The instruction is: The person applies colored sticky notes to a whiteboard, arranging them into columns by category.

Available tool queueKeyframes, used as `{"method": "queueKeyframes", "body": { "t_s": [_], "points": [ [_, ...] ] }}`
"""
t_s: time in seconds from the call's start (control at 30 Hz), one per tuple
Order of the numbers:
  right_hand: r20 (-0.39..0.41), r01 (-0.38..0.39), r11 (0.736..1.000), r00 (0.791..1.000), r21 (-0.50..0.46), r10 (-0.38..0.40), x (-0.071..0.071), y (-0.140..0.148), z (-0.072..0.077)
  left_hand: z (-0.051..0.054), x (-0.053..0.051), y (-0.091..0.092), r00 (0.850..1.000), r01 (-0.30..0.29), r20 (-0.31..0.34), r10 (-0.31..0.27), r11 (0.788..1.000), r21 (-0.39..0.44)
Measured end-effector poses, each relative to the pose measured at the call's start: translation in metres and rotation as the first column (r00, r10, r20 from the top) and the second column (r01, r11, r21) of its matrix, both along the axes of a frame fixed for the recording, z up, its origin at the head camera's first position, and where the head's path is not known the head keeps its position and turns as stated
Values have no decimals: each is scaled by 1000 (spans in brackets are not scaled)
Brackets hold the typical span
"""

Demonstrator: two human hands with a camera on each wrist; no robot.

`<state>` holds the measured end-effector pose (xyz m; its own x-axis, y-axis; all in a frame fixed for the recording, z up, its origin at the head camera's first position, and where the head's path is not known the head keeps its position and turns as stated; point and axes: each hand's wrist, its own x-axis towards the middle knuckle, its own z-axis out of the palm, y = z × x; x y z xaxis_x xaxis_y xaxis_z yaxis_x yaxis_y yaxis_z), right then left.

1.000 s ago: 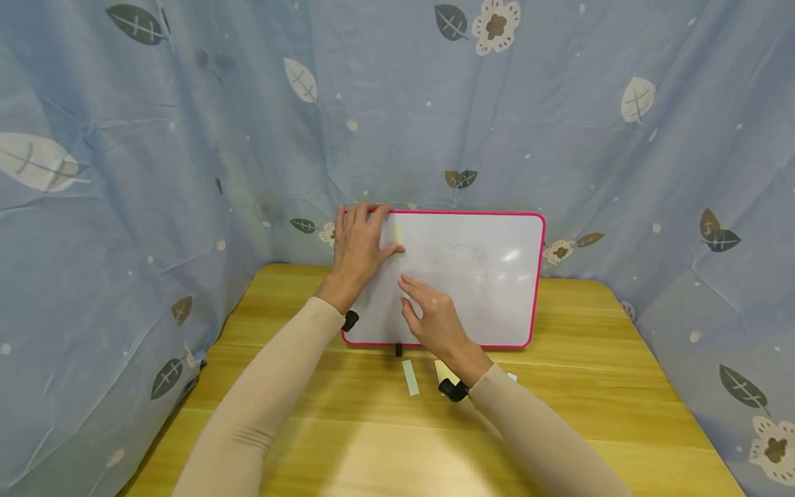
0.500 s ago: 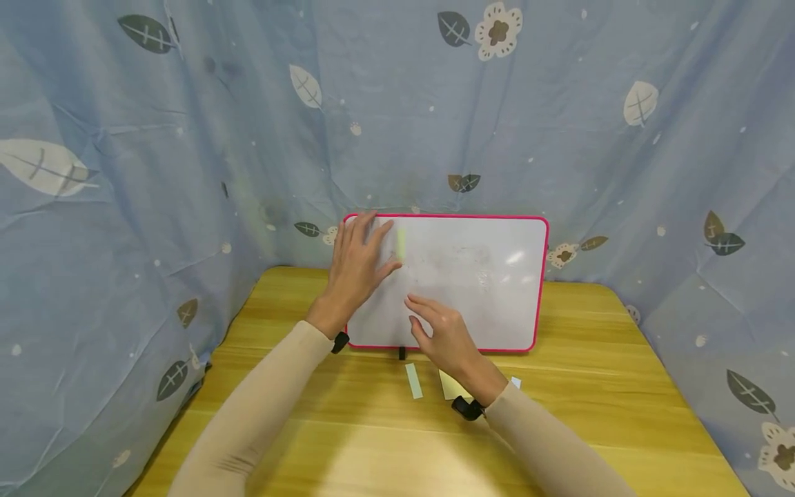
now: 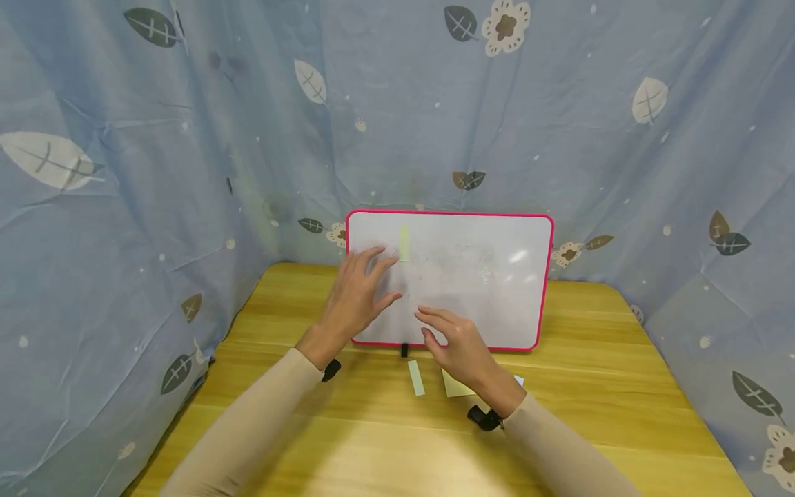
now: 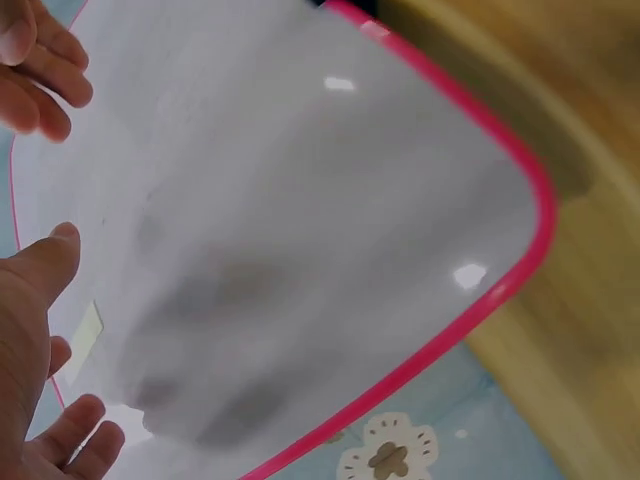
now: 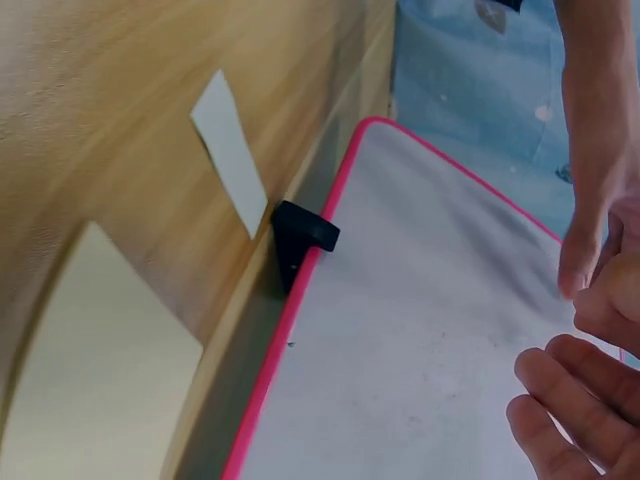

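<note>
A whiteboard with a pink rim stands at the back of the wooden table. On its upper left is a narrow pale yellow-green paper strip, upright. My left hand is just below and left of that strip, fingers spread and holding nothing. Lower down, my right hand hovers before the board's bottom edge, its fingers loosely bent around nothing. In the left wrist view the strip shows between the left thumb and fingers, against the board. A black stand foot holds the board's lower edge.
On the table lie a pale green paper strip and a yellow sticky-note pad, partly behind the right wrist. A small light-blue paper piece peeks out beyond that wrist. A blue patterned curtain surrounds the table.
My left hand has come down and away from the board's top edge, leaving the yellow-green strip in full view on the board. My right hand has shifted slightly down and right.
</note>
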<state>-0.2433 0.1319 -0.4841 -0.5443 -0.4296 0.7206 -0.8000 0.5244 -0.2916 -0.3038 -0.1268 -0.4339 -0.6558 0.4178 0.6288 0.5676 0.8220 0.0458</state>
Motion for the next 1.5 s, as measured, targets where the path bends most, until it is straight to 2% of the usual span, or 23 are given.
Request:
{"method": "queueKeyframes", "body": {
  "t_s": [0.23, 0.33, 0.47, 0.63, 0.73, 0.9, 1.0, 1.1, 1.23, 1.4, 1.5],
  "points": [
    [5, -15, 1000, 1000, 13, 15, 3, 9, -7, -22, 12, -3, 999, 44, 31, -43, 998, -42],
    [5, -15, 999, 1000, 31, 15, 4, 11, -10, -32, 20, -4, 994, 95, 52, -93, 994, -57],
    [37, -23, 999, 999, 43, 22, 6, 15, -15, -42, 31, -3, 979, 170, 131, -159, 982, -83],
    [62, -40, 998, 997, 56, 37, 8, 19, -22, -54, 45, -1, 947, 239, 249, -202, 963, -127],
    [65, -50, 997, 997, 66, 45, 8, 20, -26, -62, 51, -1, 922, 279, 318, -220, 948, -154],
    [108, -68, 992, 993, 102, 57, 10, 22, -31, -72, 60, -2, 874, 316, 440, -206, 929, -193],
    [171, -86, 988, 983, 131, 63, 12, 24, -31, -76, 63, -2, 857, 331, 476, -198, 919, -213],
    [234, -107, 982, 970, 159, 68, 14, 25, -32, -78, 65, -2, 851, 336, 487, -196, 916, -219],
    [277, -139, 971, 957, 193, 82, 17, 24, -33, -80, 67, -2, 852, 348, 477, -215, 914, -210],
    [303, -152, 962, 950, 226, 79, 18, 25, -36, -84, 68, -1, 857, 380, 454, -243, 894, -238],
    [330, -167, 957, 940, 238, 82, 18, 25, -38, -85, 70, -1, 852, 391, 465, -242, 884, -255]
  ]
}}
